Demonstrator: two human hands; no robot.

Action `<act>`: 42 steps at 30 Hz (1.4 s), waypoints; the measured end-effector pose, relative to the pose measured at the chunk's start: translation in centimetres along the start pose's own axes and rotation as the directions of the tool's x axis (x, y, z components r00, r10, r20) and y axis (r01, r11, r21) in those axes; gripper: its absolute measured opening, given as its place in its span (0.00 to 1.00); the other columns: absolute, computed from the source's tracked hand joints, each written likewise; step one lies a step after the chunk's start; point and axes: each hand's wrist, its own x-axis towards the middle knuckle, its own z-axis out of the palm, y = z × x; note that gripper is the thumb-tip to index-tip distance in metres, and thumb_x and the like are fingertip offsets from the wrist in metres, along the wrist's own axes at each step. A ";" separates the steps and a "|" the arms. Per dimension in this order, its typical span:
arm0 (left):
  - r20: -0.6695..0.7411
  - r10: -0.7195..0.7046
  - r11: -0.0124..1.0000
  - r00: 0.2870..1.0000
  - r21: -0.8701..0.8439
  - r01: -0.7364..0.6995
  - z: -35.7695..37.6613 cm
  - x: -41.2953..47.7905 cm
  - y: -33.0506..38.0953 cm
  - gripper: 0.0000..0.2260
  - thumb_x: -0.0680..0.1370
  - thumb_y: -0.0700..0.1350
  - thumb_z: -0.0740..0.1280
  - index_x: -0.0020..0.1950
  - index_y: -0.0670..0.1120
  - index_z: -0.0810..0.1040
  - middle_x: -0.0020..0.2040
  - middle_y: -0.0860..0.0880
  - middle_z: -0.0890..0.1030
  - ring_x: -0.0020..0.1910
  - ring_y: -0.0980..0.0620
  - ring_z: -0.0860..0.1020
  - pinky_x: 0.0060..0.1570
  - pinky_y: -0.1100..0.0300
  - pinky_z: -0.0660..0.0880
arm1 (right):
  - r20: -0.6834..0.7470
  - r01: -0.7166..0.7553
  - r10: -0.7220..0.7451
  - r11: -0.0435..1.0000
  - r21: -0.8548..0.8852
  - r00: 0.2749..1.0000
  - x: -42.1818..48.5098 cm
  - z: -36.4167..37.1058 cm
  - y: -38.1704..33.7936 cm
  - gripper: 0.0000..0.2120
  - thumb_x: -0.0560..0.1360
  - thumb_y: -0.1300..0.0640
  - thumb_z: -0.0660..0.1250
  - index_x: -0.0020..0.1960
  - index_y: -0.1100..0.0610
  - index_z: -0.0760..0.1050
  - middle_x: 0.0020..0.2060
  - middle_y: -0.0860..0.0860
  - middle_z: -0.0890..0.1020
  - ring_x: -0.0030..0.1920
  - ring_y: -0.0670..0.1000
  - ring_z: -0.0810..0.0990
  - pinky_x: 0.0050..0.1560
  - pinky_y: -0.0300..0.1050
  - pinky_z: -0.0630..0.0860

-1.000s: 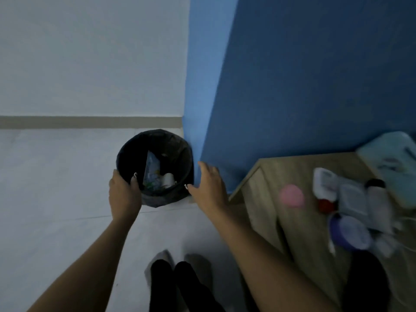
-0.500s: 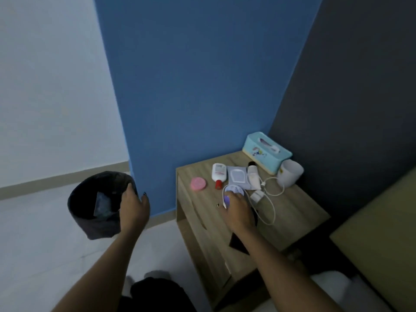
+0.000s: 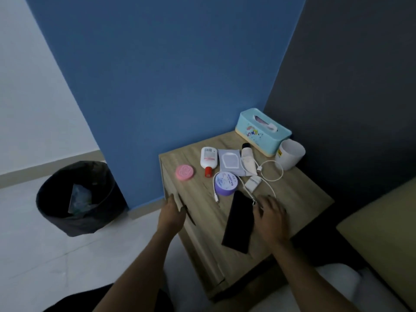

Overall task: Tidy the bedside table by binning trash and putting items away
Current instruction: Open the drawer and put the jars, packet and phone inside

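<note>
From your head view, the wooden tabletop carries the clutter, and the nearest piece to you is a flat black case lying slantwise near the front, just to the left of your right hand. That hand hovers low over the wood with fingers spread and loosely curled, palm down, holding nothing; its fingertips sit at the case's right edge, though you cannot tell whether they touch it. A white cable loops across the surface and runs down toward those fingers. Beyond the case stands a round purple tin, with a pink round compact to its left, a white bottle with a red cap, a grey sachet, a cream tube with a dark cap, a small white charger, a white cup and a teal tissue box at the back corner. Your left hand grips the left front edge of the bedside table, thumb on top and fingers curled over the side, forearm reaching up from below. On the floor to the left, well apart from the table, the black bin stands against the blue wall with scraps of trash inside.
</note>
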 end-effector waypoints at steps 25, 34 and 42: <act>-0.006 -0.019 0.995 1.000 0.100 0.020 1.7 0.4 -0.4 0.22 0.81 0.45 0.58 0.72 0.40 0.59 0.59 0.36 0.78 0.55 0.36 0.78 0.55 0.44 0.76 | -0.043 -0.002 0.004 0.999 0.052 0.999 -1.3 2.3 0.6 0.27 0.79 0.48 0.50 0.65 0.64 0.74 0.67 0.60 0.74 0.70 0.57 0.70 0.70 0.54 0.67; 0.019 -0.079 0.995 0.997 0.056 0.078 -2.7 -1.3 -3.3 0.18 0.79 0.44 0.64 0.66 0.40 0.67 0.48 0.45 0.76 0.45 0.49 0.76 0.41 0.56 0.74 | -0.043 0.009 -0.008 0.999 0.041 0.999 -1.3 1.9 0.5 0.29 0.77 0.48 0.50 0.64 0.69 0.74 0.66 0.64 0.74 0.69 0.61 0.70 0.70 0.55 0.67; -0.012 -0.066 0.992 0.998 0.107 0.066 -6.6 -3.4 -6.4 0.12 0.80 0.41 0.61 0.63 0.41 0.70 0.55 0.43 0.77 0.47 0.52 0.73 0.40 0.63 0.71 | -0.054 0.029 -0.026 0.999 0.043 0.998 -1.2 2.1 0.6 0.30 0.77 0.48 0.49 0.63 0.70 0.74 0.65 0.65 0.75 0.67 0.62 0.72 0.70 0.56 0.67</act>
